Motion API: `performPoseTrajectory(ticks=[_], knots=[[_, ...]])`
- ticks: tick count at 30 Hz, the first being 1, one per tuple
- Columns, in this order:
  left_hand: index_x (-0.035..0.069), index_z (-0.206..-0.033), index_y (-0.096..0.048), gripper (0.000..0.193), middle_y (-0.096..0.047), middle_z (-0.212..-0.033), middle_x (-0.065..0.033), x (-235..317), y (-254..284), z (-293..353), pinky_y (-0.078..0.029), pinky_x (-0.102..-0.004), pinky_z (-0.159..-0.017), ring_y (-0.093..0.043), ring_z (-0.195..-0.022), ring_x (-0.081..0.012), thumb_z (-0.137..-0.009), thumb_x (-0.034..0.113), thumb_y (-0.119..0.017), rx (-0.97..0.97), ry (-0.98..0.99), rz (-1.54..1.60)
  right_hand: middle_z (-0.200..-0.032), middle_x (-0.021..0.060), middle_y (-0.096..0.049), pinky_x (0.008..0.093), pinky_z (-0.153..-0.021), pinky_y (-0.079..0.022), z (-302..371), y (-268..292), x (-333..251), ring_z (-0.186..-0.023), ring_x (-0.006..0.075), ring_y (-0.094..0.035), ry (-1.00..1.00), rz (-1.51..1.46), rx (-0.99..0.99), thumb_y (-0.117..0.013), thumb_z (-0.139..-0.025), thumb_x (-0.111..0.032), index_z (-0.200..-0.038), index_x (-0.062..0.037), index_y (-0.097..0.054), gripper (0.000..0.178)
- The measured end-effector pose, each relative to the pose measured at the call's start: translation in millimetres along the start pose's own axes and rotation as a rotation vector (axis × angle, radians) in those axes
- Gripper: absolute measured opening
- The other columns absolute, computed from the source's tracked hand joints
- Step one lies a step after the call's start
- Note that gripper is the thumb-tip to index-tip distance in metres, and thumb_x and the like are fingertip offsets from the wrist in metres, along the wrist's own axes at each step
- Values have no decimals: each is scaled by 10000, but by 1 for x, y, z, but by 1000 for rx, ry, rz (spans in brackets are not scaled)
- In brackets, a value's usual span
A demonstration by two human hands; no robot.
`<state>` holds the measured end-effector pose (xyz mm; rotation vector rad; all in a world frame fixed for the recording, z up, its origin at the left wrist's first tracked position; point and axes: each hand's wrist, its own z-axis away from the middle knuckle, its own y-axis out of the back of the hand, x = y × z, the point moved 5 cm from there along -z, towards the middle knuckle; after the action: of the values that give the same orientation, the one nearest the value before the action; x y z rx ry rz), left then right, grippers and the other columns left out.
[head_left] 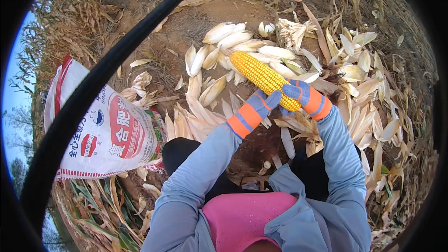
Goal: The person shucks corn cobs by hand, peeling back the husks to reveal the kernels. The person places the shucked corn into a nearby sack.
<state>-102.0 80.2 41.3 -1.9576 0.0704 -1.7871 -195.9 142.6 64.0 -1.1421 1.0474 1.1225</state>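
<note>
Both my hands wear grey-blue knit gloves with orange bands. Between them is a bare yellow ear of corn (259,73), its husk gone, tilted with the far end up and to the left. My left hand (259,107) is closed against the near end of the ear from the left side. On the other side, my right hand (305,94) wraps its fingers over that same near end. Just beyond the ear lie several pale corn husks (224,32). Part of the fingers is hidden behind the ear.
To the left stands a white woven sack (102,121) with red and blue print. Heaped dry husks (368,107) spread along the right. Green and dry corn leaves (105,210) lie at the lower left. A black strap or cable (112,65) crosses the view at left.
</note>
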Motion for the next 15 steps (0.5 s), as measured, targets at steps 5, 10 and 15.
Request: performPoseTrajectory(ticks=[5,10,15], knots=[[14,-1115,-414,739,-549,-939,-175,-6,1,19,-511,-348,-614,-582,-777,-271,-651,555,-611,-7,23,387,-630,68,-553,210,-420,-377,8,-33,-13,-482,105,-505,31,134,-217,-425,-748,-619,-828,-4,-549,633],[46,-1111,-427,713,-519,-1010,-151,19,27,32,-372,-560,-790,-504,-947,-320,-656,576,-571,307,24,858,-522,-21,-418,197,-370,-248,8,-27,-19,-397,57,-346,-129,81,-156,-534,-780,-423,-760,-44,-513,380],[55,-1156,-402,735,-484,-1109,-158,48,54,46,-272,-591,-885,-432,-1065,-348,-664,583,-542,341,50,683,-510,-19,-444,192,-361,-284,-14,14,-4,-386,52,-371,-122,266,284,-498,-800,-223,-772,-53,-518,174]])
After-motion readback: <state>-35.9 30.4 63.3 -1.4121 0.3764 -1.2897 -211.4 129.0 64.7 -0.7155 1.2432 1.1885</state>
